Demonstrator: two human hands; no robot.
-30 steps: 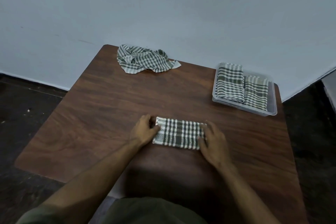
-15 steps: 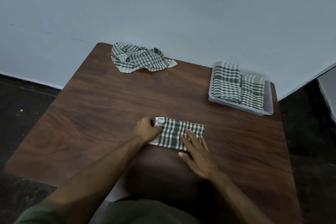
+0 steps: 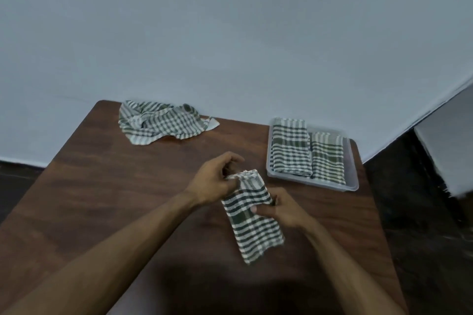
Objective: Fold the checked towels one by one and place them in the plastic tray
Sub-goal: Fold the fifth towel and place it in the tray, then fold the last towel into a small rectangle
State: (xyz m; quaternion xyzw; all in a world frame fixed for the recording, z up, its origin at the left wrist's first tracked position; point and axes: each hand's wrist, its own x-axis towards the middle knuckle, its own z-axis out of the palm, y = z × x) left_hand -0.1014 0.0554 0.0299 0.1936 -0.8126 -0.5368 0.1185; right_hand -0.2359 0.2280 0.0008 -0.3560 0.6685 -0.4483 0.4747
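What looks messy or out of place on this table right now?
Only the crumpled towel bunched at the table's far left corner, still unfolded. The tray's two folded towels lie neatly side by side.

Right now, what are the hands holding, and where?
The folded checked towel: the left hand pinches its top end, the right hand grips its middle.

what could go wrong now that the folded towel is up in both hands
The folded towel hangs loose below the left hand and right hand, so its layers may fall open. The plastic tray already holds two folded towels side by side, so little room shows for a third.
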